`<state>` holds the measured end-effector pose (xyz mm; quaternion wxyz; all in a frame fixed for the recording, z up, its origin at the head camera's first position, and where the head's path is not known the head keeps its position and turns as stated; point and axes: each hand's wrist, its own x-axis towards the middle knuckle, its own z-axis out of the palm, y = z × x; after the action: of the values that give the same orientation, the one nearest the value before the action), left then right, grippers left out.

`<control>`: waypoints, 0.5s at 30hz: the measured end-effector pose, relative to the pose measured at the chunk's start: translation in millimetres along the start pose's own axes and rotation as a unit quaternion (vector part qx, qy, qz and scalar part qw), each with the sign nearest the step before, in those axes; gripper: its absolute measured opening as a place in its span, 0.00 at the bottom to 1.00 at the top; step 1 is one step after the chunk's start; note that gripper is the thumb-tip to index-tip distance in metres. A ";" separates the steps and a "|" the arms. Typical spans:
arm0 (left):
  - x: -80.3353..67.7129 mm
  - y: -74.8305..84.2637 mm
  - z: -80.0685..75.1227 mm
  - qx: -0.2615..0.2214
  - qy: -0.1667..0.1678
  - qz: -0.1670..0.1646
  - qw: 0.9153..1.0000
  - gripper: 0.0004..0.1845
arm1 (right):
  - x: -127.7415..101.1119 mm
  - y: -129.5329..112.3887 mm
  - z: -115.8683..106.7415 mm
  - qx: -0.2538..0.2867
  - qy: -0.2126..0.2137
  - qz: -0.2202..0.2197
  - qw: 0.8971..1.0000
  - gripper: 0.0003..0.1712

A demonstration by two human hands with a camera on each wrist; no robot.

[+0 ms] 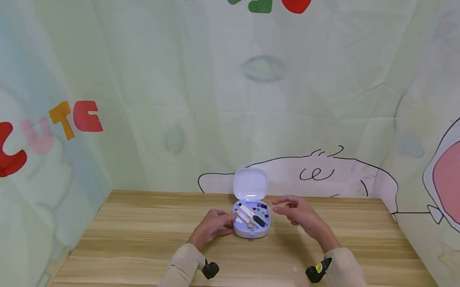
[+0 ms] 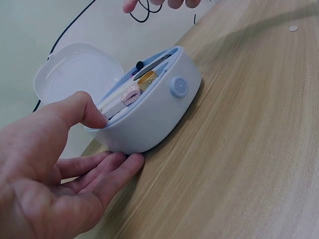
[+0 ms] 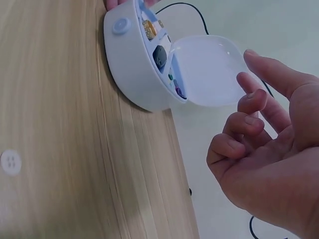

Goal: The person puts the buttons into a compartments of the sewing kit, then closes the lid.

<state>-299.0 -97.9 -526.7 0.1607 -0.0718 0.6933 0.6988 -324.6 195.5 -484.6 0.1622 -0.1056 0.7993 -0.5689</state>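
A small white-and-blue sewing box (image 1: 251,234) stands at the back of the table, its translucent lid (image 1: 250,185) raised. My left hand (image 1: 211,227) grips the box's left side, thumb over the rim and fingers low against the wall. Inside lie a rolled tape measure (image 2: 131,94), a gold thimble (image 2: 147,80), a tool with a black end (image 1: 258,220) and small coloured pieces. To the right of the box, my right hand (image 1: 301,216) hovers with loosely bent fingers, apart from it and holding nothing.
One white button (image 3: 11,163) lies on the wooden table (image 1: 147,239), in front of the box and to its right. Behind the table hangs a printed cloth (image 1: 177,83). A dark cable (image 2: 70,30) runs behind the box.
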 end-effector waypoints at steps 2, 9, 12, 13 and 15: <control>-0.2 -0.1 0.5 0.001 0.000 0.001 1.000 0.19 | -7.0 0.3 -2.9 -0.012 -0.003 -0.011 1.000 0.26; 0.2 -1.4 2.0 -0.006 0.001 0.004 1.000 0.18 | -30.2 6.0 -12.7 -0.059 -0.019 -0.030 0.998 0.24; -0.6 -0.7 1.8 -0.001 0.002 0.001 1.000 0.19 | -39.6 9.7 -15.3 -0.064 -0.022 -0.025 0.997 0.25; -0.8 -0.3 1.7 0.002 0.003 0.000 1.000 0.19 | -42.3 11.6 -16.0 -0.063 -0.022 -0.022 0.998 0.25; -0.8 0.3 1.5 0.006 0.004 -0.002 1.000 0.20 | -47.7 15.7 -17.0 -0.058 -0.023 -0.016 0.998 0.26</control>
<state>-298.1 -96.5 -526.2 0.1598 -0.0751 0.6981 0.6939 -286.7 232.5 -487.7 0.1649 -0.1401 0.8253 -0.5215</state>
